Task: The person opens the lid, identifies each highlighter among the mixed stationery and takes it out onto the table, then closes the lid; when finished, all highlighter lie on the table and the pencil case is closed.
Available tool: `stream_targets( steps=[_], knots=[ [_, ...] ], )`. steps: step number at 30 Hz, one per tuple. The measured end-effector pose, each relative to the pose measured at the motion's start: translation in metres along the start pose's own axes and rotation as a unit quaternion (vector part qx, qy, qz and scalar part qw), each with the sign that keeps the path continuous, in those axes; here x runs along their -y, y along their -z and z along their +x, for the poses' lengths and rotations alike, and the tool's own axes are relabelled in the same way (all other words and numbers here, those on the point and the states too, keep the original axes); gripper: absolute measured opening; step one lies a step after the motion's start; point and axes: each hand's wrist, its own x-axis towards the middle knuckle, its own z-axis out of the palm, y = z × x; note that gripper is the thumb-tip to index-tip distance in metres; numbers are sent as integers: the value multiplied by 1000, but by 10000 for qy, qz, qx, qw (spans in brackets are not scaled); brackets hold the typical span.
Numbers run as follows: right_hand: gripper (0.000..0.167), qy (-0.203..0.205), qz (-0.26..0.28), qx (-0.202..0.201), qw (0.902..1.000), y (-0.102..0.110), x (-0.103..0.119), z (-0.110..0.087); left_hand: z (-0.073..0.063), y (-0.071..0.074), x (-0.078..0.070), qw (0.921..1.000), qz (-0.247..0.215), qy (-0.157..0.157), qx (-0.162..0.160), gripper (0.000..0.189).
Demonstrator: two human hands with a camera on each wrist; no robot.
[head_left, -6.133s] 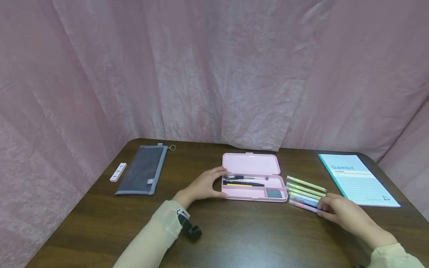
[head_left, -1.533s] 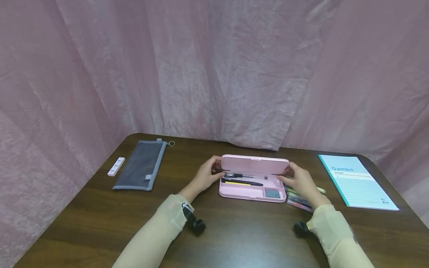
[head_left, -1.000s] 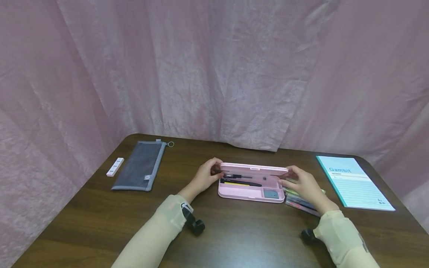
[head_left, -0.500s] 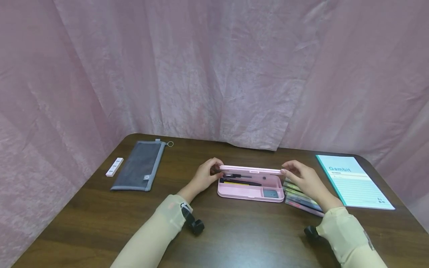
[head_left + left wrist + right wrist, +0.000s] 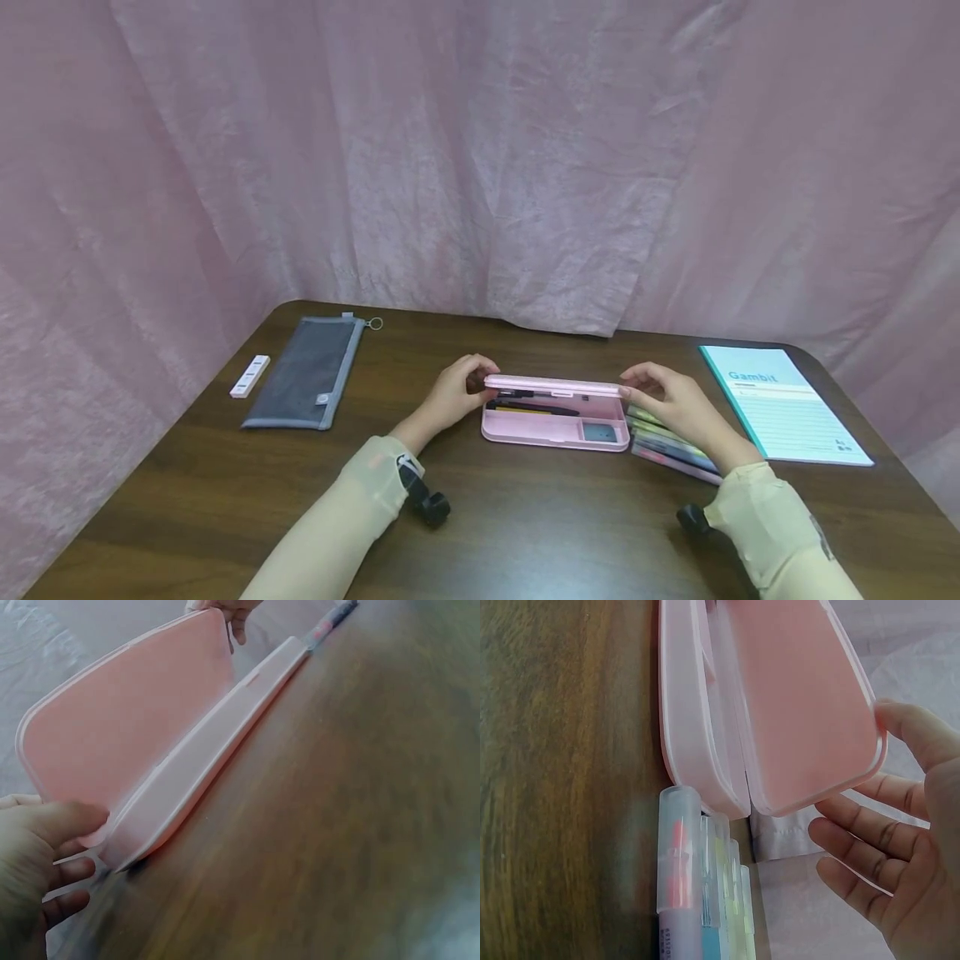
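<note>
A pink pencil case (image 5: 517,430) sits mid-table with its lid (image 5: 555,386) tilted partway over the tray. My left hand (image 5: 450,393) holds the left end near the hinge, its thumb against the lid's inner side in the left wrist view. My right hand (image 5: 678,406) pinches the lid's right corner between thumb and fingers; its lower fingers spread free in the right wrist view. Inside the case lie a black pen (image 5: 536,408) with a yellow strip beside it, a clear-barrelled pen (image 5: 516,393) partly under the lid, and a grey-blue block (image 5: 600,432) in the small compartment.
Several capped highlighters (image 5: 679,862) lie side by side against the case's right end, partly beneath my right hand. A Gambit notepad (image 5: 787,408) is at the far right. To the left are a grey mesh zip pouch (image 5: 303,375) and a small white strip (image 5: 250,377). A pink curtain (image 5: 480,167) hangs behind the table.
My right hand has left the highlighters and come to the lid, and my left hand has shifted up to the hinge end. The lid, earlier laid back flat, has swung up and forward over the tray.
</note>
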Motion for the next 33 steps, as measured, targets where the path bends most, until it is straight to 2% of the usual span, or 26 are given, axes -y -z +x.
stream_targets(
  steps=[6,9,13,16,21,27,33],
  knots=[
    [36,228,104,67,9997,-4,0,1,-3,11,-6,9994,64,-305,165,41],
    [37,338,145,131,9992,-3,0,1,-5,17,-12,9981,143,-464,391,49],
    [40,496,111,291,9983,-1,0,0,-7,23,-20,9940,513,-589,764,61],
    [46,549,115,442,9974,-1,-1,-1,-9,25,-27,9904,752,-549,1022,67],
    [62,498,17,725,9961,-4,-4,-3,-10,21,-35,9866,986,-222,1278,70],
    [73,721,-140,829,9938,-12,-7,-4,-14,14,-42,9838,1363,-53,1163,67],
    [74,933,-171,860,9918,-18,-8,-4,-17,8,-38,9806,1638,-55,1073,68]
  ],
)
